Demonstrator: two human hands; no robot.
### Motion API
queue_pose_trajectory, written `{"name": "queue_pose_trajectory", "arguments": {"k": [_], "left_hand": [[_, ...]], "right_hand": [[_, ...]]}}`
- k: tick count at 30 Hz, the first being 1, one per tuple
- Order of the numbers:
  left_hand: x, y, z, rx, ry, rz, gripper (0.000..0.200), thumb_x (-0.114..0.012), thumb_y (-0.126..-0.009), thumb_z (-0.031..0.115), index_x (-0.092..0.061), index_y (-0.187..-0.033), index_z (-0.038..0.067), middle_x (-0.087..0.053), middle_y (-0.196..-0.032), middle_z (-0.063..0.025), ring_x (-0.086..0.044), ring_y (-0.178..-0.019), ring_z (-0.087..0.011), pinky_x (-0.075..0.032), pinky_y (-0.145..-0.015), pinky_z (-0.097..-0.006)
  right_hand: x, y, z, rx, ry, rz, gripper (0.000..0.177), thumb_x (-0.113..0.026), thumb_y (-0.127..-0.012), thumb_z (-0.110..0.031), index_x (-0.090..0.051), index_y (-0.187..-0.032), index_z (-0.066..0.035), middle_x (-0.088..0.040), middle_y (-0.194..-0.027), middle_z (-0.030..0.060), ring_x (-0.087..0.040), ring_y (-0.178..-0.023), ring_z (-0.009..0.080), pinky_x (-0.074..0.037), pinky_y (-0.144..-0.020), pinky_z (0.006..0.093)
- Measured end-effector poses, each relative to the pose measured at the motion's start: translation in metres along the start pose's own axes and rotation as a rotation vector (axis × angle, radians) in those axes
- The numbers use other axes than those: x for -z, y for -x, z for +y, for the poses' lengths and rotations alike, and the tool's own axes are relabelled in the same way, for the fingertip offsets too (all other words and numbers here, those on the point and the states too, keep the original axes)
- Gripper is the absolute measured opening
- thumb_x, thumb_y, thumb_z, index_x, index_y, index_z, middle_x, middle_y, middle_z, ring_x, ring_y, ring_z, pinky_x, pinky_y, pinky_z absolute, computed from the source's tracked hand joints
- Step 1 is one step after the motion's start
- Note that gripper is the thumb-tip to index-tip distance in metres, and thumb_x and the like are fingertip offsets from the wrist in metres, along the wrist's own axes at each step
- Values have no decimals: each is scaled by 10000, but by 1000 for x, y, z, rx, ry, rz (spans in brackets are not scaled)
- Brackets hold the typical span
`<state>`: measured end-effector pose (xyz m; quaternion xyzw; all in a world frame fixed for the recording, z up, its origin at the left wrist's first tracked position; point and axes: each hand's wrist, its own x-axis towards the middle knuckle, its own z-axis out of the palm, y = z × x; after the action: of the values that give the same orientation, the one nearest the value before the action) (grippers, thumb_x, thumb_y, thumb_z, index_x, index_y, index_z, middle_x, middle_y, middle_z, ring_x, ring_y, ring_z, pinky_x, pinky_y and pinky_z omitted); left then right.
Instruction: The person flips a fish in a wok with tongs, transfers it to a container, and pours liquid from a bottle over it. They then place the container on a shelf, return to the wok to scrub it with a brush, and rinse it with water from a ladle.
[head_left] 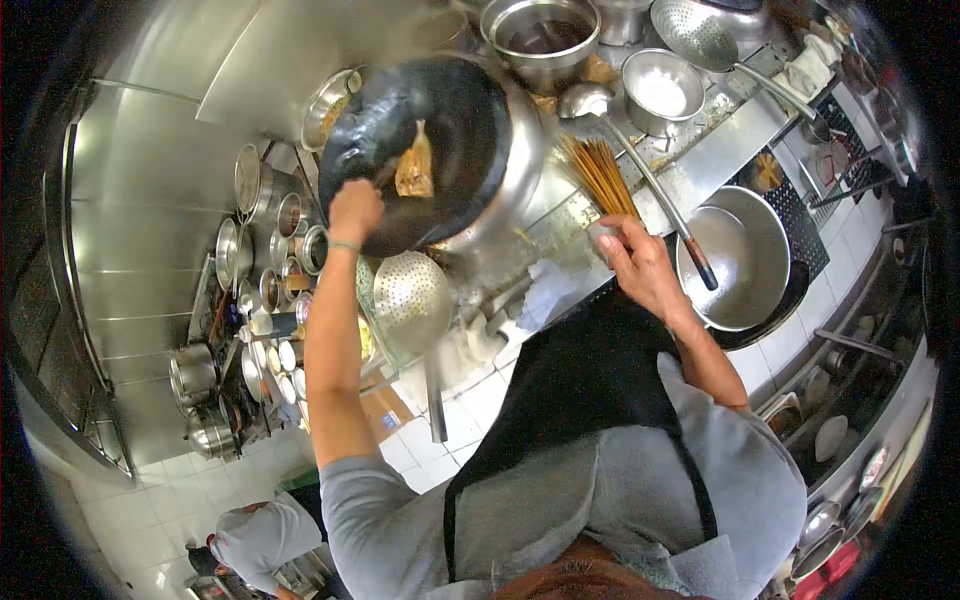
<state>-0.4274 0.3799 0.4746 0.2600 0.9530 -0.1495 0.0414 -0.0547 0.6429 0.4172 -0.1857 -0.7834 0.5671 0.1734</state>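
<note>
My left hand (356,212) is closed at the near-left edge of a large black wok (465,130), gripping it there; the exact grip is partly hidden. The wok is tilted over the steel burner ring (525,150). Inside lies a golden-brown, fish-shaped piece of food (415,172). My right hand (645,265) is closed at the narrow end of a bamboo wok brush (600,172), whose bristles point away from me. Something small and pale shows by its fingertips. A long-handled ladle (640,165) lies just right of the brush.
A perforated skimmer (410,300) rests below the wok. A large steel pot (740,260) stands at right, with bowls (663,88) and a colander (695,35) behind. Seasoning containers (290,275) crowd the left. Another person (265,540) bends at lower left.
</note>
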Motion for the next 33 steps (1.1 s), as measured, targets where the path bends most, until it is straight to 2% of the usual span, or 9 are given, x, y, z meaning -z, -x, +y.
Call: {"name": "queue_pose_trajectory", "arguments": {"k": [3, 6, 9, 15, 18, 19, 21, 26, 33], "left_hand": [[-6, 1, -7, 19, -31, -50, 284, -599, -887, 233, -714, -928, -23, -687, -1017, -274, -677, -956, -426, -552, -853, -485], [-26, -4, -12, -26, -20, 9, 271, -604, -875, 228, -713, -911, -17, -689, -1012, -272, -678, -951, -427, -555, -847, -484], [-26, -6, -12, -66, 14, -65, 255, -609, -862, 210, -708, -917, -18, -688, -1012, -271, -677, -951, -434, -557, -847, -482], [-28, -6, -15, -14, 10, -21, 223, -624, -858, 188, -714, -928, -4, -684, -991, -275, -674, -951, -432, -555, -843, -484], [5, 14, -2, 12, 80, 45, 228, -633, -870, 216, -715, -920, 9, -685, -988, -275, -675, -944, -433, -553, -839, -491], [12, 18, 4, 15, 58, 1, 242, -637, -881, 241, -714, -923, 16, -683, -981, -274, -675, -935, -436, -549, -839, -502], [-6, 14, 2, -36, 46, -5, 246, -635, -880, 237, -712, -917, 7, -682, -981, -276, -676, -929, -434, -549, -835, -502], [-36, 3, -3, -80, 71, 4, 235, -631, -874, 206, -707, -887, -16, -681, -962, -281, -677, -914, -439, -555, -820, -502], [-30, -2, 2, -119, 84, -51, 198, -627, -838, 143, -700, -877, -37, -675, -963, -293, -673, -916, -445, -554, -822, -503]], "right_hand": [[0, 0, 9, -23, 18, -4, 272, -619, -968, -209, -596, -1158, -15, -643, -745, 195, -668, -691, 301, -503, -615, 414], [-5, 2, 13, 61, 69, 42, 268, -615, -971, -205, -596, -1153, -10, -643, -759, 192, -661, -680, 301, -500, -617, 410], [-4, 1, 5, 58, 97, -3, 269, -613, -972, -203, -596, -1152, -4, -653, -799, 203, -674, -709, 304, -509, -638, 408], [-4, -1, -2, -17, 81, -44, 277, -616, -974, -217, -599, -1152, -6, -652, -815, 212, -683, -737, 298, -513, -640, 405], [-3, -2, 4, 71, 86, 12, 279, -613, -976, -223, -598, -1154, -8, -639, -761, 192, -670, -690, 295, -501, -618, 407], [-3, 2, 7, 27, 79, 5, 278, -612, -977, -222, -598, -1155, -9, -634, -741, 185, -662, -672, 294, -495, -610, 408], [-2, -3, 10, -35, 73, -18, 277, -611, -977, -220, -597, -1157, -10, -622, -701, 171, -648, -637, 293, -485, -593, 410], [-4, -6, 9, -40, 73, -21, 273, -612, -976, -217, -595, -1161, -16, -598, -655, 161, -628, -603, 286, -469, -568, 405], [-7, -14, 10, -53, 58, -39, 272, -612, -978, -221, -591, -1161, -21, -580, -640, 156, -617, -590, 279, -455, -554, 402]]}}
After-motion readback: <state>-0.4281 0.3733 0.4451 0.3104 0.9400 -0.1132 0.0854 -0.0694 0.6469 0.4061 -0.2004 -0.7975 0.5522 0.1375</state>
